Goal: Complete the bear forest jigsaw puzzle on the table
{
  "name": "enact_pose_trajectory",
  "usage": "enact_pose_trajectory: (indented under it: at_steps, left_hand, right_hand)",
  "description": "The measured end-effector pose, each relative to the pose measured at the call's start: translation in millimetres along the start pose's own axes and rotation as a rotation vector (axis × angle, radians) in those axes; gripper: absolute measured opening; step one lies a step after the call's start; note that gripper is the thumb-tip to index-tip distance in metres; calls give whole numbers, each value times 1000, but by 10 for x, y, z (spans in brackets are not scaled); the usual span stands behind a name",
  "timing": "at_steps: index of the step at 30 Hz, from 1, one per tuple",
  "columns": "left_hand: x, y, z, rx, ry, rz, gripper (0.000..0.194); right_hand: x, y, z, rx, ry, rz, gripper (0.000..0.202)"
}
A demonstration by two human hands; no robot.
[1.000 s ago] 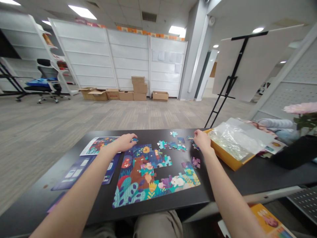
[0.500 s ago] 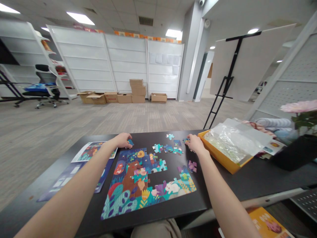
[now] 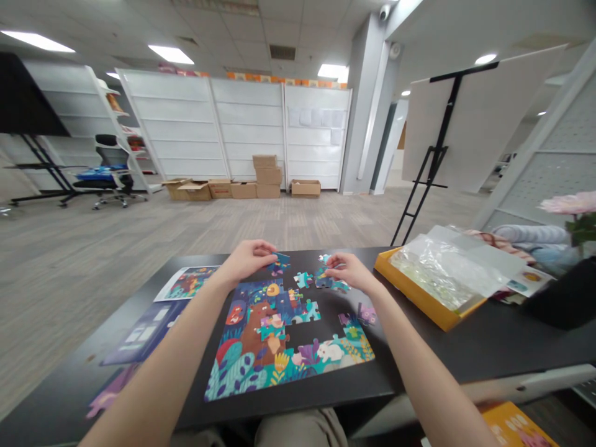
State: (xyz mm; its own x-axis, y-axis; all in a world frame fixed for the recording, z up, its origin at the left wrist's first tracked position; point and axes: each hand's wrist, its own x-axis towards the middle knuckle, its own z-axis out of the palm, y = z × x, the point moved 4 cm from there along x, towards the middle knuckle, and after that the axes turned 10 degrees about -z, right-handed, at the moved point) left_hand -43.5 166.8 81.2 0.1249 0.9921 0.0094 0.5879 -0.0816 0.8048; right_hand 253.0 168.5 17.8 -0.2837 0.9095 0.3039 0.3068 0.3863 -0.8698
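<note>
Probably weighs little, bends at tabs, wants holding by edges: blue-patterned cardboard puzzle piece point(image 3: 282, 257), pinched in left hand point(image 3: 246, 258) beyond part-built, many-coloured puzzle point(image 3: 257, 323). Cannot tell grip of right hand point(image 3: 354, 271).

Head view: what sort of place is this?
Likely an office or a workroom with storage: a wheeled office chair, tall white shelving units along the back, and cardboard boxes on the floor before them.
</note>
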Motion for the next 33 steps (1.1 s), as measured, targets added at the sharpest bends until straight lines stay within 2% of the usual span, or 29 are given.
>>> enact_pose_trajectory:
  at_steps: [2, 5, 9, 15, 19, 23, 25, 27, 33]
  left_hand:
    - [-194, 78, 147, -252, -31, -37, 48]
    - [-396, 113, 367, -363, -41, -77, 46]
    - [-453, 79, 540, -418, -42, -80, 41]
    - [-360, 50, 765, -407, -84, -6, 28]
    - [-398, 70, 897, -246, -64, 108, 30]
    - [-543, 95, 1035, 154, -215, 307, 55]
    - [-594, 58, 1092, 295, -272, 309, 58]
    - [-615, 20, 1129, 369, -274, 282, 57]
    - [-627, 3, 1172, 419, -235, 295, 49]
  right_hand:
    - [-36, -130, 305, 94, -174, -42, 29]
    - [-104, -258, 557, 137, -333, -66, 32]
    - [-135, -325, 536, 179, -407, -43, 46]
    - [-86, -402, 418, 241, -326, -32, 45]
    - [-113, -382, 288, 134, -359, 7, 43]
    - [-186, -232, 126, 33, -475, 191, 48]
    - [-205, -145, 119, 12, -518, 266, 51]
    - [-213, -68, 167, -9, -562, 320, 54]
    - [-217, -11, 285, -92, -613, 380, 52]
